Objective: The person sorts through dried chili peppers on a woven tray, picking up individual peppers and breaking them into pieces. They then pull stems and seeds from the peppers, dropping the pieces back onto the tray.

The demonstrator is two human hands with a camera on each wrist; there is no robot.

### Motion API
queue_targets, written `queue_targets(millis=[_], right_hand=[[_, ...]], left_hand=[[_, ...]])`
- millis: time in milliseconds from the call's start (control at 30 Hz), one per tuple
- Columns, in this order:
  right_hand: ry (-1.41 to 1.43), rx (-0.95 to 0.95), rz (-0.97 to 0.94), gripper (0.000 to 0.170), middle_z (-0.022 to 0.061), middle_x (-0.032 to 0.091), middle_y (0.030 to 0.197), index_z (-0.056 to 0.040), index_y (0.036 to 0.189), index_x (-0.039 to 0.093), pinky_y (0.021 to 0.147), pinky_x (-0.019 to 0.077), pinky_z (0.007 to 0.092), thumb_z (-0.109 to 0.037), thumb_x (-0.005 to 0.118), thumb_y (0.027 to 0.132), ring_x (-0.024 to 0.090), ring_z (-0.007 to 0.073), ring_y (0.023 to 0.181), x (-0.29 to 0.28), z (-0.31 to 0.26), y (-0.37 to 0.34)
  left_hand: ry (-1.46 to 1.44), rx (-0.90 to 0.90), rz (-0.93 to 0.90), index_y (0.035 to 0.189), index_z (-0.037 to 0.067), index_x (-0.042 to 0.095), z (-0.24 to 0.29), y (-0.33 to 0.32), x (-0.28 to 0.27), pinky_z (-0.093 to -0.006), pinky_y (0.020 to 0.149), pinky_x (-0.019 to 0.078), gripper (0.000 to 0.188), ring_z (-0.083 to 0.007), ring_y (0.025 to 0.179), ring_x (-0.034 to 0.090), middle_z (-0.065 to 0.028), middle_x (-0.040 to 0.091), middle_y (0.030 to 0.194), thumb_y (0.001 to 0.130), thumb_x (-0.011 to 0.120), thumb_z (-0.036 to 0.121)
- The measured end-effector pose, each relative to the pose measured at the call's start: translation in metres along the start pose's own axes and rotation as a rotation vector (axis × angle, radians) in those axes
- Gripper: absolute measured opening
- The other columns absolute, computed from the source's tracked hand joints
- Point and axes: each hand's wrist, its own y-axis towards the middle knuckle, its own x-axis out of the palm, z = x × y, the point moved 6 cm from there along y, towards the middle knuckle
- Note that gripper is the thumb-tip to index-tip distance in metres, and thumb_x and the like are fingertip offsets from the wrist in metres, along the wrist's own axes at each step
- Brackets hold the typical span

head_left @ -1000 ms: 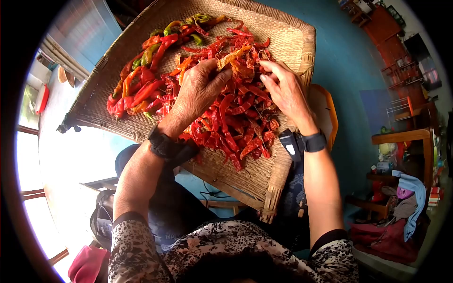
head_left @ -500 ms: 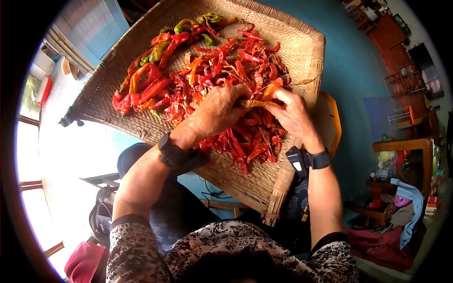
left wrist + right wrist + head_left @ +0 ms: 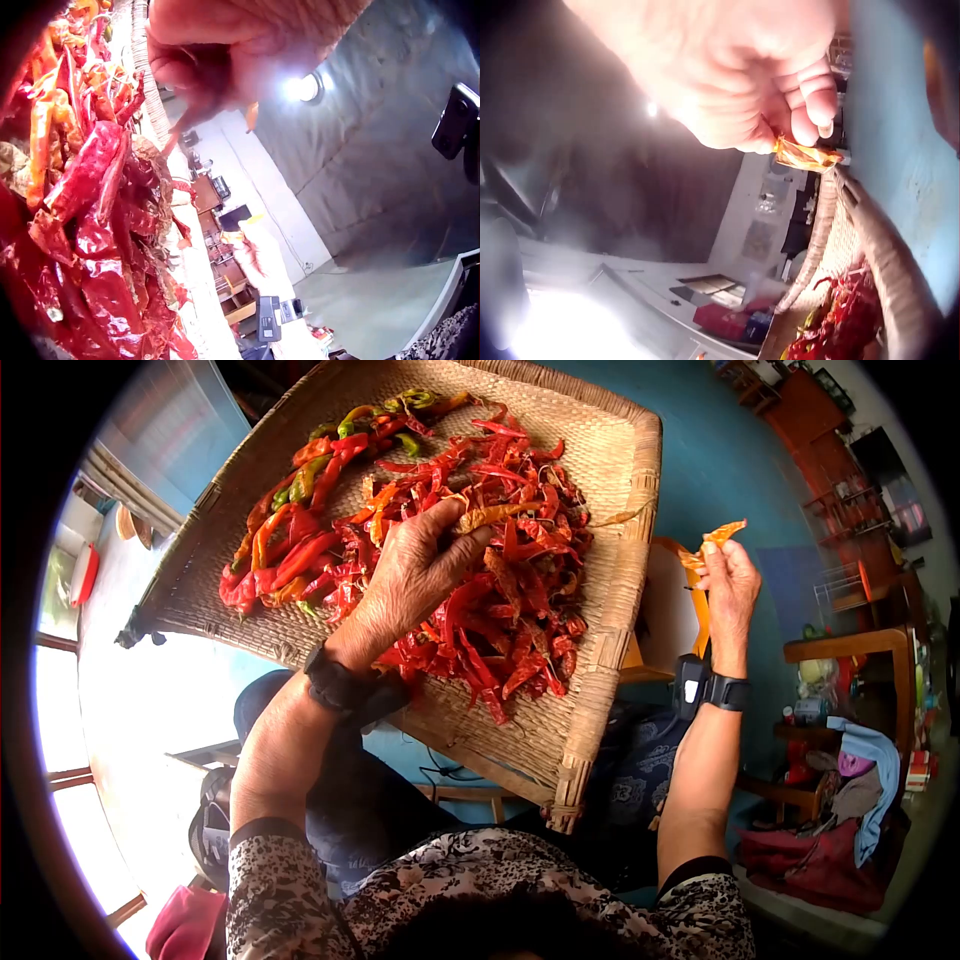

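A wide woven tray (image 3: pixel 290 630) holds a heap of dried red chili peppers (image 3: pixel 480 630). Over the heap, my left hand (image 3: pixel 415 565) pinches an orange-brown dried chili pepper (image 3: pixel 505 512) between thumb and fingers. Out past the tray's right rim, my right hand (image 3: pixel 732 585) pinches a yellow-orange dried chili pepper (image 3: pixel 728 533) at its fingertips. The right wrist view shows that same shrivelled pepper (image 3: pixel 806 156) between thumb and fingers, near the tray's rim (image 3: pixel 885 255). Fresher red, orange and green peppers (image 3: pixel 310 540) lie along the tray's left side.
An orange-edged container (image 3: pixel 670 610) stands below the tray's right side. A single thin pale pepper (image 3: pixel 622 518) lies by the right rim. Further right is a wooden chair (image 3: pixel 850 650) with clothes on it. The floor (image 3: pixel 710 470) is blue.
Both hands came together over the heap, then parted. My right hand has moved right, beyond the rim, carrying a yellow-orange pepper. My left hand has moved back up and left, holding an orange-brown one.
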Motion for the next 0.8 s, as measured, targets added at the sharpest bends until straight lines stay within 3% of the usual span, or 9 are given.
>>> queue_targets(millis=[133, 200, 233, 300, 367, 433, 600, 667, 800], right_hand=[[-0.468, 0.082, 0.106, 0.023, 0.0091, 0.064, 0.085, -0.0027, 0.106, 0.061, 0.058, 0.0493, 0.0288, -0.017, 0.060, 0.089, 0.059, 0.0141, 0.064, -0.030, 0.047, 0.014], [-0.985, -0.217, 0.267, 0.028, 0.0162, 0.063, 0.099, -0.0048, 0.114, 0.059, 0.069, 0.0517, 0.0333, -0.014, 0.060, 0.087, 0.063, 0.0251, 0.076, -0.012, 0.019, 0.003], [-0.713, -0.088, 0.146, 0.037, 0.0191, 0.060, 0.112, -0.0064, 0.120, 0.056, 0.079, 0.0511, 0.0346, -0.012, 0.062, 0.084, 0.062, 0.0316, 0.093, 0.005, -0.001, 0.001], [-0.444, -0.171, -0.128, 0.040, 0.0197, 0.059, 0.110, -0.0068, 0.122, 0.056, 0.083, 0.0504, 0.0348, -0.006, 0.063, 0.083, 0.061, 0.0307, 0.099, 0.052, -0.037, -0.010], [-0.411, -0.426, -0.345, 0.043, 0.0188, 0.059, 0.108, -0.0038, 0.122, 0.056, 0.081, 0.0516, 0.0343, 0.002, 0.062, 0.080, 0.062, 0.0303, 0.095, 0.094, -0.076, -0.030], [-0.278, -0.485, -0.490, 0.043, 0.0168, 0.058, 0.109, -0.0001, 0.120, 0.055, 0.081, 0.0523, 0.0340, 0.008, 0.060, 0.079, 0.062, 0.0297, 0.094, 0.125, -0.075, -0.039], [-0.447, -0.534, -0.525, 0.036, 0.0172, 0.058, 0.106, 0.0016, 0.113, 0.058, 0.080, 0.0486, 0.0372, 0.011, 0.058, 0.078, 0.059, 0.0338, 0.091, 0.151, -0.075, -0.036], [-0.522, -0.502, -0.539, 0.028, 0.0162, 0.061, 0.095, 0.0023, 0.105, 0.061, 0.075, 0.0491, 0.0369, 0.010, 0.058, 0.078, 0.060, 0.0341, 0.084, 0.155, -0.075, -0.036], [-0.298, -0.404, -0.570, 0.029, 0.0191, 0.061, 0.098, 0.0024, 0.104, 0.060, 0.074, 0.0499, 0.0387, 0.010, 0.059, 0.076, 0.061, 0.0345, 0.086, 0.150, -0.077, -0.036]], left_hand=[[-0.049, -0.022, 0.030, 0.094, 0.001, 0.058, -0.004, 0.005, 0.004, -0.0257, 0.052, 0.0387, 0.019, -0.0059, 0.060, 0.045, 0.0009, 0.053, 0.066, 0.093, 0.060, 0.020], [-0.074, 0.025, 0.056, 0.092, 0.000, 0.059, -0.008, 0.007, 0.006, -0.0280, 0.051, 0.0395, 0.020, -0.0083, 0.057, 0.046, -0.0028, 0.054, 0.063, 0.091, 0.061, 0.020], [-0.073, 0.023, 0.057, 0.092, 0.000, 0.059, -0.006, 0.007, 0.005, -0.0280, 0.051, 0.0395, 0.020, -0.0083, 0.057, 0.046, -0.0028, 0.054, 0.063, 0.091, 0.061, 0.020], [-0.010, -0.011, -0.034, 0.092, 0.001, 0.054, 0.000, 0.007, 0.010, -0.0240, 0.053, 0.0376, 0.021, -0.0038, 0.064, 0.043, 0.0031, 0.050, 0.068, 0.095, 0.058, 0.021], [-0.003, -0.024, -0.039, 0.090, 0.001, 0.053, 0.004, 0.006, 0.012, -0.0240, 0.053, 0.0370, 0.023, -0.0038, 0.063, 0.043, 0.0028, 0.050, 0.067, 0.094, 0.058, 0.022], [-0.004, 0.019, -0.019, 0.088, 0.001, 0.053, 0.004, 0.007, 0.014, -0.0238, 0.052, 0.0367, 0.023, -0.0039, 0.061, 0.042, 0.0027, 0.049, 0.066, 0.094, 0.059, 0.022], [-0.010, -0.009, -0.019, 0.093, 0.001, 0.056, 0.000, 0.007, 0.012, -0.0236, 0.053, 0.0377, 0.020, -0.0047, 0.062, 0.044, 0.0019, 0.052, 0.069, 0.093, 0.059, 0.021], [-0.014, -0.036, -0.025, 0.095, 0.001, 0.057, 0.003, 0.005, 0.008, -0.0236, 0.053, 0.0378, 0.021, -0.0049, 0.062, 0.044, 0.0017, 0.053, 0.070, 0.093, 0.059, 0.021], [-0.041, -0.055, -0.021, 0.101, 0.000, 0.059, 0.000, 0.002, 0.003, -0.0241, 0.053, 0.0383, 0.023, -0.0054, 0.062, 0.045, 0.0017, 0.053, 0.070, 0.094, 0.058, 0.022]])
